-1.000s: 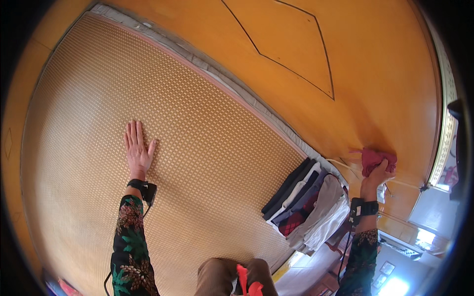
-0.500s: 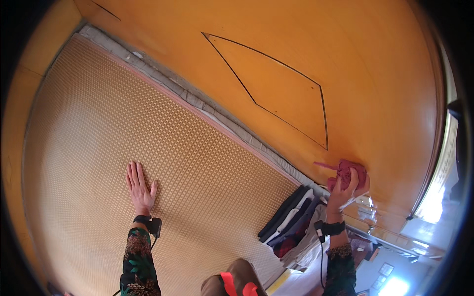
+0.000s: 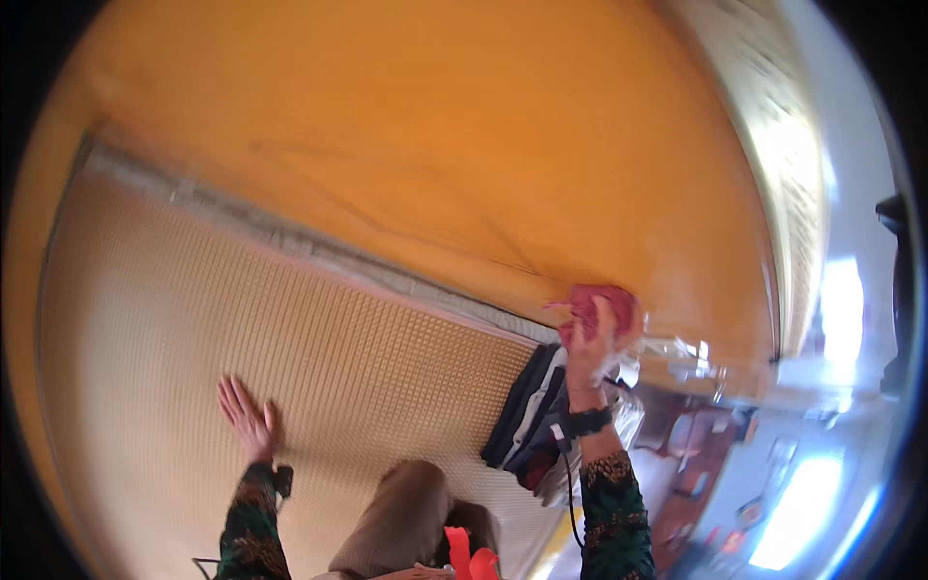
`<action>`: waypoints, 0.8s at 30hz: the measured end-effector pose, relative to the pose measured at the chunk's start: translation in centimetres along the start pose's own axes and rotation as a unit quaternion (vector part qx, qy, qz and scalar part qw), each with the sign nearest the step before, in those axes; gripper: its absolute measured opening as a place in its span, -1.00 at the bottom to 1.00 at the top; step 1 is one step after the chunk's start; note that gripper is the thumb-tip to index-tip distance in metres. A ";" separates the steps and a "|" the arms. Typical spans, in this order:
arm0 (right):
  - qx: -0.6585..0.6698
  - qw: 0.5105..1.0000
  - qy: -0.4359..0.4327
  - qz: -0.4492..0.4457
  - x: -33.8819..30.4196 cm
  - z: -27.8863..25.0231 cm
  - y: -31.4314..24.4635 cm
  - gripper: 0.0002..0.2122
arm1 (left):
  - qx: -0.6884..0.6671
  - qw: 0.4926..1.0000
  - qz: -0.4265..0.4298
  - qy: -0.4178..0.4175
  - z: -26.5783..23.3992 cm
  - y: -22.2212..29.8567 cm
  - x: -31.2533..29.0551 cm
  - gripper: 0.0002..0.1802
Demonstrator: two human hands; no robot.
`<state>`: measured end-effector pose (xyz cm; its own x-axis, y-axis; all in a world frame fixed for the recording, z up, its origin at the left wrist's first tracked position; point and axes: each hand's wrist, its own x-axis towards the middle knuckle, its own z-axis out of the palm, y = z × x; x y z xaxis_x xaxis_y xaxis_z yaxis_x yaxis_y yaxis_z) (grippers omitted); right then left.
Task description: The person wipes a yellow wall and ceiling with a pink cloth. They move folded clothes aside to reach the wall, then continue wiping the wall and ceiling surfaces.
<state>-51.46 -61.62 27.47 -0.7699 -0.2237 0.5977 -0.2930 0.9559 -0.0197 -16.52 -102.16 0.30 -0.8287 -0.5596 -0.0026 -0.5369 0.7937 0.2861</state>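
Your right hand [image 3: 589,356] is clutching crumpled maroon cloth [image 3: 619,302]. Your open left hand [image 3: 248,418] is seemingly touching tan woven matting [image 3: 358,362].

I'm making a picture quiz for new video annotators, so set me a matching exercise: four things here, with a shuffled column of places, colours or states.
Things
1. Left hand
2. Wooden panel
3. Folded clothes
4. Right hand

Places, colours or states
A. stacked by the right-hand end of the woven mat
B. gripping a crumpled maroon cloth
C. palm down on the mat, thumb apart from the fingers
D. glossy orange

Right pairs: 1-C, 2-D, 3-A, 4-B
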 end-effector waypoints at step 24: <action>0.172 0.927 0.229 0.243 -18.9 -25.3 -6.5 -0.56 | 0.043 0.999 0.021 0.004 5.1 -2.9 -3.3 -0.05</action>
<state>-20.65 -58.78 36.61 -0.5595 0.3968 0.7277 -0.1999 0.7874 -0.5831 -13.07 -101.38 -5.38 -0.8501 -0.5264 0.0147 -0.5132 0.8343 0.2015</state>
